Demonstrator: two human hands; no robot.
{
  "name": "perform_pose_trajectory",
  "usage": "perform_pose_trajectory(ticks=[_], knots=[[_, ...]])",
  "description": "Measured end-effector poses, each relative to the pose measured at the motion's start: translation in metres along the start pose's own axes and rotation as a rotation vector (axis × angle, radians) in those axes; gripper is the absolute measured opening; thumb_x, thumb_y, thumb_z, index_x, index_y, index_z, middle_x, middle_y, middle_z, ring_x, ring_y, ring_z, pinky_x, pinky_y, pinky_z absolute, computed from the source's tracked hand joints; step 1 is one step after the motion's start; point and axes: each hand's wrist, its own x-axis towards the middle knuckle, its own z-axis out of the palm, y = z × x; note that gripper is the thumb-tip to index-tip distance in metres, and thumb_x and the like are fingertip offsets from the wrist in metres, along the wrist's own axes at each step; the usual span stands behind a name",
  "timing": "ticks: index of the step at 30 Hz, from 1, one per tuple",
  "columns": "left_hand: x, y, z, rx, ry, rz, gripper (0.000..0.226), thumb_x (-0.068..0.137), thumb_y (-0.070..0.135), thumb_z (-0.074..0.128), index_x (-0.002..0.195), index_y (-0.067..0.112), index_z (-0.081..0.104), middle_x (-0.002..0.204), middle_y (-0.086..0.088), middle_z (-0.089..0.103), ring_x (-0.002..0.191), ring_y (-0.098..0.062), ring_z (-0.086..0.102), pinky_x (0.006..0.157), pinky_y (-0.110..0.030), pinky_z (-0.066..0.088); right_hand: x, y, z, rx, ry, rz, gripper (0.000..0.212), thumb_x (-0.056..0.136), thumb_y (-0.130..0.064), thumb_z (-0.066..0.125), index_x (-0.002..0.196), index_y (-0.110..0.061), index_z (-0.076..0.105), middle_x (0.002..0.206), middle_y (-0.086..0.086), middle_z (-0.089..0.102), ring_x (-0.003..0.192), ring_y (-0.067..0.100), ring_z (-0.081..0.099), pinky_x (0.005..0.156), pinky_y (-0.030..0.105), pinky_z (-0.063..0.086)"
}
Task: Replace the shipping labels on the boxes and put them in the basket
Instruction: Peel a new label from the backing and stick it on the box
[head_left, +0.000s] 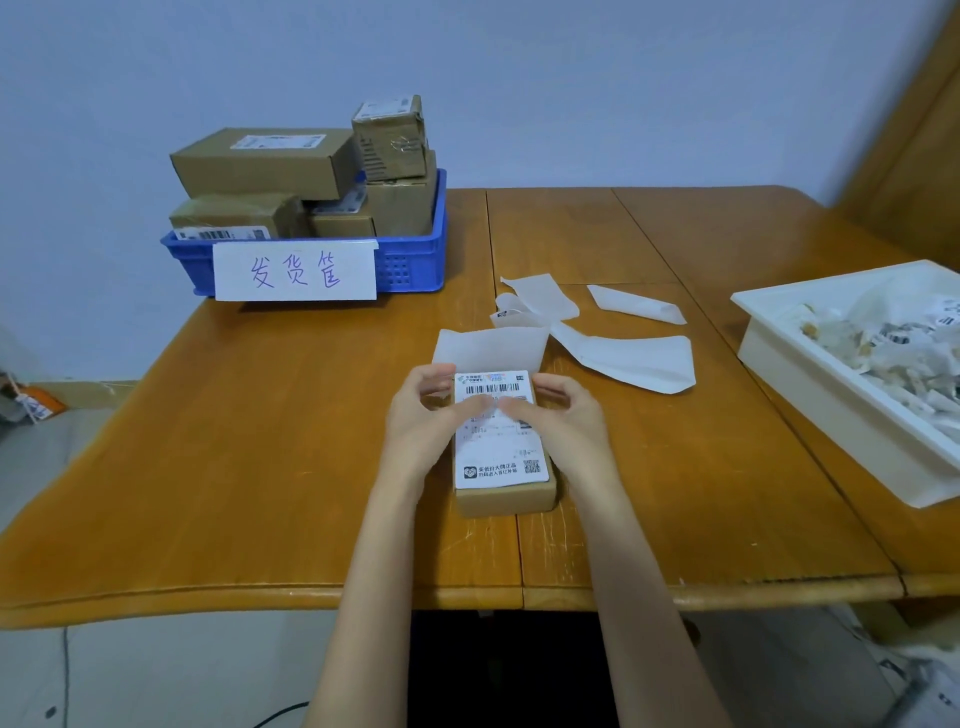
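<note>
Cardboard parcels filled the blue plastic basket (410, 260), whose paper sign (295, 271) read "发货筐"; crumpled label scraps lay in the white tray (810, 364). I saw both hands (423, 421) (566, 421) pressing a white barcoded shipping label (501, 457) onto the small brown box (506, 501) on the wooden table (234, 441).

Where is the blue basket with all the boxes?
The blue basket sits at the table's far left corner in the head view, by the wall, with a handwritten paper sign on its front.
</note>
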Motion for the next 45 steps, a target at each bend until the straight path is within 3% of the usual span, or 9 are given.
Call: perform_pose_trajectory(ticks=[6, 14, 20, 27, 32, 34, 38, 41, 45], knots=[[0.007, -0.007, 0.006, 0.06, 0.024, -0.024, 0.037, 0.078, 0.023, 0.083, 0.11, 0.022, 0.065, 0.106, 0.009, 0.067, 0.104, -0.019, 0.067, 0.088, -0.04, 0.056, 0.009, -0.006, -0.001, -0.115, -0.079, 0.012, 0.058, 0.069, -0.022, 0.087, 0.119, -0.021, 0.059, 0.119, -0.005, 0.062, 0.099, 0.015, 0.067, 0.079, 0.035, 0.059], [0.01, -0.014, 0.008, -0.02, 0.063, 0.005, 0.009, 0.087, 0.015, 0.074, 0.094, 0.019, 0.069, 0.096, 0.003, 0.072, 0.092, -0.021, 0.07, 0.076, -0.035, 0.054, 0.022, 0.0, 0.001, -0.023, -0.03, -0.022, 0.015, 0.086, -0.02, 0.071, 0.089, -0.009, 0.06, 0.092, 0.006, 0.071, 0.082, 0.016, 0.07, 0.067, 0.028, 0.052], [0.015, -0.012, 0.015, 0.188, 0.185, 0.101, 0.022, 0.09, 0.034, 0.069, 0.073, 0.02, 0.064, 0.072, 0.01, 0.064, 0.067, -0.006, 0.056, 0.061, -0.021, 0.038, 0.02, -0.005, 0.01, -0.201, 0.05, -0.089, 0.037, 0.079, -0.042, 0.076, 0.076, -0.012, 0.054, 0.072, -0.003, 0.064, 0.064, 0.007, 0.061, 0.057, 0.02, 0.044], [0.014, -0.015, 0.015, 0.116, 0.223, 0.072, 0.021, 0.092, 0.028, 0.066, 0.074, 0.018, 0.071, 0.077, 0.006, 0.072, 0.072, -0.011, 0.061, 0.069, -0.031, 0.045, 0.021, 0.0, 0.005, -0.108, 0.072, -0.112, 0.032, 0.096, -0.027, 0.056, 0.069, -0.009, 0.053, 0.068, 0.001, 0.059, 0.066, 0.012, 0.052, 0.062, 0.025, 0.039], [0.011, -0.018, 0.003, 0.022, 0.068, 0.002, 0.021, 0.095, 0.027, 0.062, 0.083, 0.015, 0.073, 0.088, -0.01, 0.073, 0.076, -0.017, 0.059, 0.07, -0.033, 0.042, 0.017, 0.003, 0.008, -0.159, 0.053, -0.138, 0.03, 0.091, -0.034, 0.065, 0.076, -0.009, 0.057, 0.072, 0.0, 0.063, 0.065, 0.009, 0.057, 0.053, 0.014, 0.041], [0.009, -0.017, 0.0, -0.023, 0.006, 0.006, 0.012, 0.094, 0.021, 0.066, 0.09, 0.014, 0.074, 0.095, -0.013, 0.074, 0.079, -0.017, 0.063, 0.067, -0.029, 0.045, 0.018, 0.002, 0.008, -0.13, 0.025, -0.152, 0.025, 0.091, -0.029, 0.065, 0.076, -0.01, 0.06, 0.077, 0.002, 0.069, 0.072, 0.014, 0.065, 0.06, 0.02, 0.046], [0.009, -0.014, 0.0, 0.046, 0.02, 0.049, 0.015, 0.097, 0.019, 0.061, 0.095, 0.015, 0.076, 0.095, 0.0, 0.076, 0.09, -0.019, 0.069, 0.075, -0.028, 0.048, 0.013, 0.0, 0.007, -0.198, 0.026, -0.198, 0.03, 0.098, -0.027, 0.053, 0.082, -0.005, 0.067, 0.079, 0.008, 0.069, 0.068, 0.01, 0.058, 0.059, 0.016, 0.041], [0.004, -0.014, -0.002, 0.121, -0.026, 0.039, 0.017, 0.099, 0.022, 0.058, 0.099, 0.017, 0.075, 0.098, 0.001, 0.075, 0.096, -0.02, 0.07, 0.077, -0.028, 0.049, 0.008, 0.004, 0.003, -0.145, -0.02, -0.136, 0.02, 0.091, -0.033, 0.065, 0.09, -0.013, 0.069, 0.084, -0.004, 0.071, 0.075, 0.003, 0.065, 0.055, 0.008, 0.043], [-0.005, -0.011, -0.011, 0.09, -0.194, 0.016, 0.012, 0.099, 0.022, 0.059, 0.1, 0.019, 0.07, 0.101, -0.002, 0.075, 0.1, -0.024, 0.07, 0.077, -0.026, 0.052, 0.004, 0.012, 0.001, -0.063, -0.046, -0.097, 0.02, 0.087, -0.03, 0.072, 0.098, -0.015, 0.067, 0.091, -0.003, 0.072, 0.082, 0.009, 0.07, 0.058, 0.015, 0.048]])
